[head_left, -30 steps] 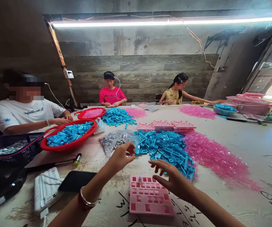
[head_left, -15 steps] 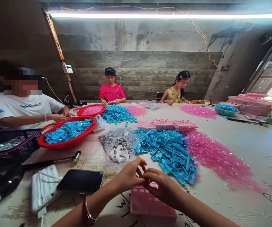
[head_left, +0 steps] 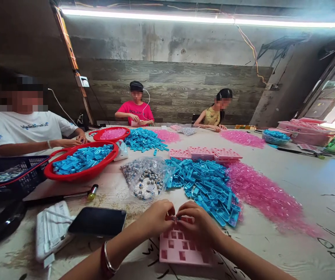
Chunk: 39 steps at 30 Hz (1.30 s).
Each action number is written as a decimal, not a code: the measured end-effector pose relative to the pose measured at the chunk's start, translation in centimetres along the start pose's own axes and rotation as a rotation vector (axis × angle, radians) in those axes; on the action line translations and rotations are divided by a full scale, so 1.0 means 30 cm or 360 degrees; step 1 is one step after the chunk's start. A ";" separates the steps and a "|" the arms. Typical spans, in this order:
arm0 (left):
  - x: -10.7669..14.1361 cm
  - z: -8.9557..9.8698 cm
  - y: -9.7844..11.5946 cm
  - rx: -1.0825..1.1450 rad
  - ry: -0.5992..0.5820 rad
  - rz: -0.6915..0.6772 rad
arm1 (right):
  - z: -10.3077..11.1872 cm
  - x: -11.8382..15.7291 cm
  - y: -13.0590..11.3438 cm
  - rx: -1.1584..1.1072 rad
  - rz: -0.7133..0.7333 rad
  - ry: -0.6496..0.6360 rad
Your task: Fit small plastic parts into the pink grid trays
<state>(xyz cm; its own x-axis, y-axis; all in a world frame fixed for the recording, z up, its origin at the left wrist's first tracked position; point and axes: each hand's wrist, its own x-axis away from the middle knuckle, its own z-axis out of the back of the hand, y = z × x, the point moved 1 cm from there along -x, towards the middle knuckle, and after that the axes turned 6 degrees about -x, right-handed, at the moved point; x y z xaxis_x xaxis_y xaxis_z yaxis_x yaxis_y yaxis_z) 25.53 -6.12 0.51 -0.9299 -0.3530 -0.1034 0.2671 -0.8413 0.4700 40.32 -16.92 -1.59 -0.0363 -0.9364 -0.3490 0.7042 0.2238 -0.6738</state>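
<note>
My left hand (head_left: 162, 216) and my right hand (head_left: 199, 222) meet fingertip to fingertip over the far edge of a pink tray with square holes (head_left: 171, 254). Both hands are closed in a pinch. Something small and dark shows at the fingertips, too tiny to name. My right hand covers part of the tray. Just beyond the hands lie a heap of blue plastic cases (head_left: 205, 182) and a clear bag of small metallic parts (head_left: 148, 182).
Pink translucent pieces (head_left: 266, 198) spread to the right. More pink trays (head_left: 201, 152) stand behind the blue heap. At left are a phone (head_left: 97, 221), a white power bank (head_left: 53, 229), a red basin (head_left: 80, 177) and a dark basket (head_left: 24, 179). Three people sit around the table.
My hands have lowered toward the tray, and the fingertips now pinch close together. More of the tray's holes show. Across the table, the person in pink has raised one hand above a pink tray.
</note>
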 end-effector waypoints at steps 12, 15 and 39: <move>-0.003 0.018 0.000 0.0046 -0.0091 0.0097 | 0.013 -0.019 -0.024 -0.0314 -0.0265 -0.0107; -0.006 0.020 0.000 0.0025 -0.0110 0.0118 | 0.012 -0.019 -0.035 -0.0104 -0.0186 -0.0102; -0.004 0.022 0.003 -0.0128 -0.0139 0.0055 | -0.002 -0.006 -0.074 0.0435 -0.0051 -0.0059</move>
<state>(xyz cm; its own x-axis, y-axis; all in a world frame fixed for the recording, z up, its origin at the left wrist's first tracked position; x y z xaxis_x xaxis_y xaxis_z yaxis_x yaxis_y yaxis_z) 25.49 -5.88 1.15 -0.9374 -0.3480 -0.0101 0.3153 -0.8608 0.3995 38.72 -17.23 -0.08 -0.0390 -0.9522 -0.3029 0.8685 0.1176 -0.4816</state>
